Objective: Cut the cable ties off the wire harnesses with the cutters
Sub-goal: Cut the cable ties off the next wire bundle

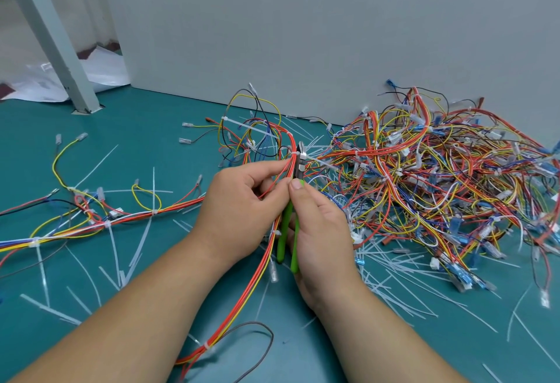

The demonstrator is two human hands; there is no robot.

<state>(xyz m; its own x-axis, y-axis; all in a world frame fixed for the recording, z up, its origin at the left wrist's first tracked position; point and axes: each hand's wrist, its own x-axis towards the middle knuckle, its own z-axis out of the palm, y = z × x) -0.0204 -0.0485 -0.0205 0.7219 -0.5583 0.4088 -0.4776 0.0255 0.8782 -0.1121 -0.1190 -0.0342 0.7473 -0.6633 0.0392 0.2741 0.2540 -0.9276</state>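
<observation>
My left hand (239,206) grips a wire harness (266,249) of red, orange and yellow wires at the middle of the view. My right hand (318,228) holds the green-handled cutters (286,231), thumb near the pivot. The metal jaws (301,156) sit at a white cable tie (318,160) wrapped round the bundle just above my left fingers. The tie's long tail sticks out to the right. The bundle runs down past my wrists to another tie (206,346) near the bottom.
A big tangled heap of harnesses (439,176) fills the right side against the grey wall (303,33). Another harness (91,222) lies stretched at the left. Cut white tie tails (394,285) litter the teal floor (151,140). A grey post (57,43) stands at back left.
</observation>
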